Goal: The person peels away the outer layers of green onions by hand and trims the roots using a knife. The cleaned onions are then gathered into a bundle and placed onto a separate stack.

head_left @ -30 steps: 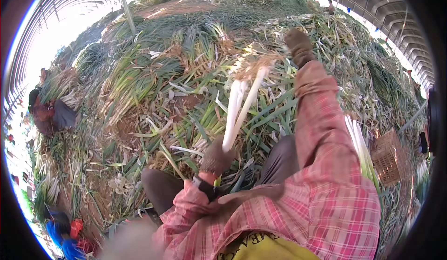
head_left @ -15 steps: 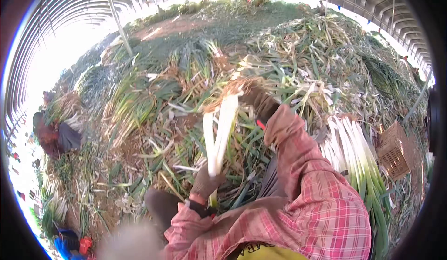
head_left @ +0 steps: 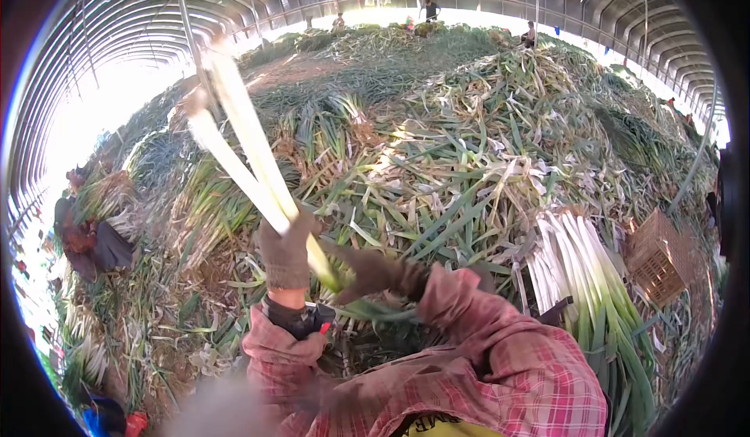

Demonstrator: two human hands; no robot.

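My left hand [head_left: 285,253], in a dark brown glove, is closed round two leeks [head_left: 254,144]. Their thick white shafts point up and to the left, fanning apart, with the root ends blurred. My right hand [head_left: 363,273], also gloved, is at the lower green part of these leeks, just right of my left hand. Its fingers and thumb lie on either side of the stalk, and green leaves hang below it. To the right of my right arm lies a row of clean white leeks [head_left: 574,253] with their green tops toward me.
A brown plastic crate [head_left: 658,257] stands beyond the white leeks at right. Heaps of untrimmed leeks and loose leaves [head_left: 437,171] cover the ground ahead. Another person [head_left: 94,230] sits at left. More people [head_left: 429,9] are far back, and a metal pole [head_left: 187,23] rises at left.
The leeks have swung from root ends beside my right hand to pointing up and left. My left hand has risen with them; my right hand has moved from the roots down to the green part.
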